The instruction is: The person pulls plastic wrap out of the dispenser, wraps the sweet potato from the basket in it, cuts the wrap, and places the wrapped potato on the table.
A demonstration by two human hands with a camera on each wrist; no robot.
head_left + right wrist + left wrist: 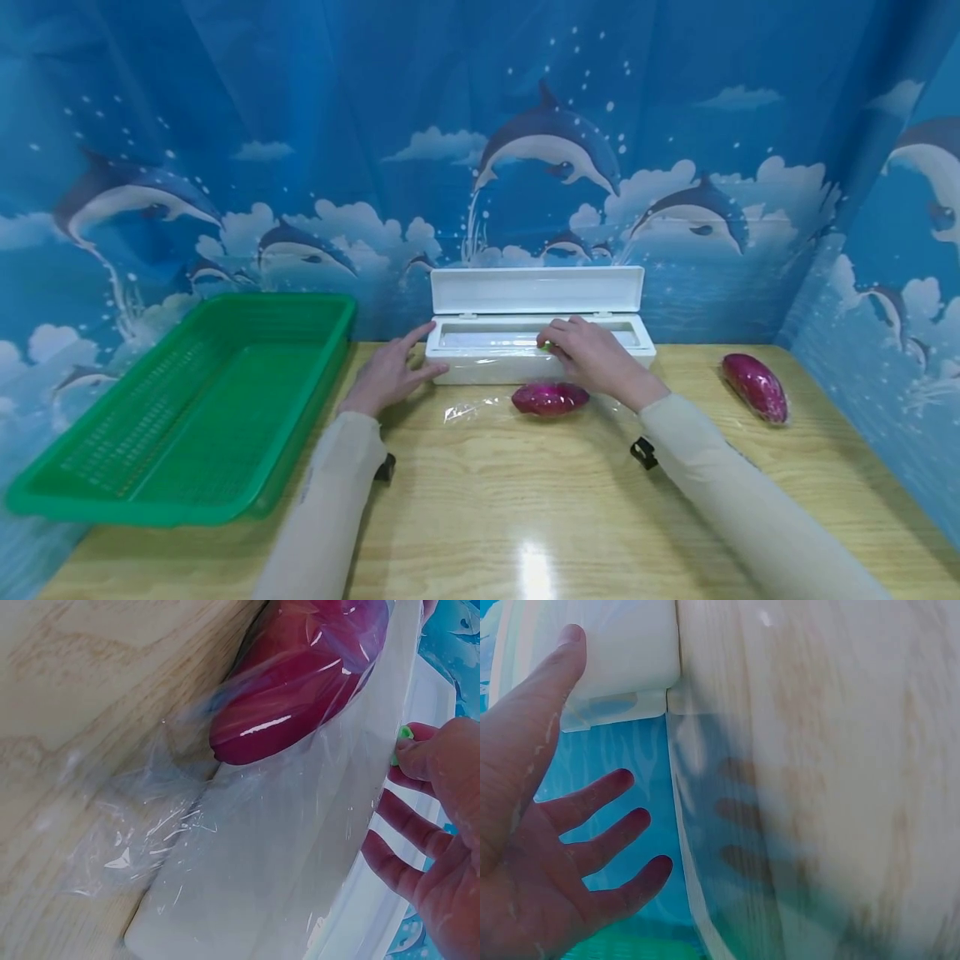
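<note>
A white cling film box stands with its lid raised against the back curtain. At its left end my left hand steadies it, thumb on the front and index finger at the top corner, the others spread loose. My right hand pinches a small green slide cutter on the box's front edge. Clear cling film drapes down the box's front onto the table. Against it lies a glossy purple-red vegetable, elongated with tapered ends, under the film.
A second purple-red vegetable, wrapped in film, lies at the right on the wooden table. A green plastic basket stands on the left. A blue dolphin curtain hangs close behind the box and along the right side.
</note>
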